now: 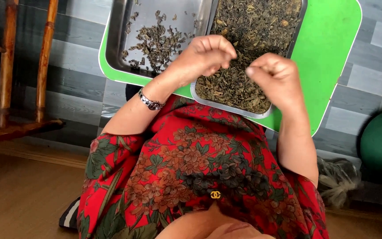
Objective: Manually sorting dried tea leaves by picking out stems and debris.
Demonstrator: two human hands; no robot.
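Sorting dried leaves is the step in hand: the left hand (206, 55) and right hand (276, 76) hover close together over the full steel tray (299, 22), each with fingers curled and tips pinched as if on a small bit, though what they pinch is too small to tell. The heaped dried leaves (244, 57) fill that tray; a thinner scatter (158, 44) lies in the second tray (116, 40) to the left, both on a green board (332, 48). Judging by this, the next move calls for a fine pinch and a short carry leftward
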